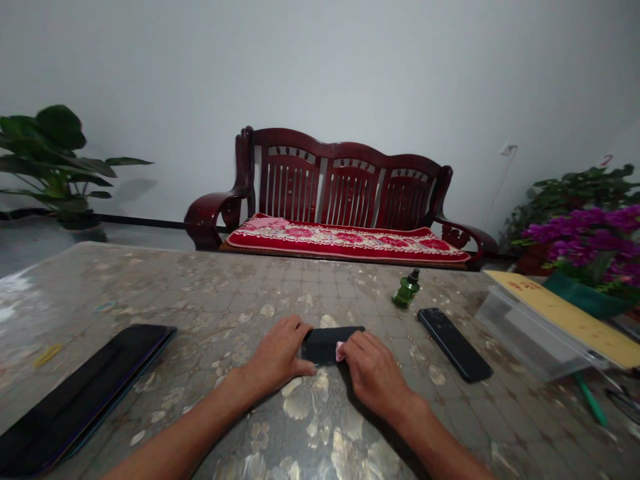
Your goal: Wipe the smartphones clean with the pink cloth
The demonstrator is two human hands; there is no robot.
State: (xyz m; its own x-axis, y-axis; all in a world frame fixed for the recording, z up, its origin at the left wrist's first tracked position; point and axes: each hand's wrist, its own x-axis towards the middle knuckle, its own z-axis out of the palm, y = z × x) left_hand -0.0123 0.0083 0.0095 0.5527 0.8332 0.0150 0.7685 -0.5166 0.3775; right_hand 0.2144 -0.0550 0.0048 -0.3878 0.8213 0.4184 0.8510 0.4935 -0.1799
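A dark, flat phone [320,345] lies on the patterned table in front of me, its long side running left to right. My left hand [283,353] grips its left end, thumb at the near edge and fingers at the far edge. Pinched in my right hand [373,367] is a small pink cloth [341,351], which touches the phone's right part. My right fingers cover most of the cloth and the phone's right end.
Beyond my right hand are a second black phone [454,343], a green spray bottle [406,289] and a clear plastic box [530,333]. A dark tablet [85,393] and a yellow band [48,355] lie left. A wooden bench [345,180] stands behind the table [225,427].
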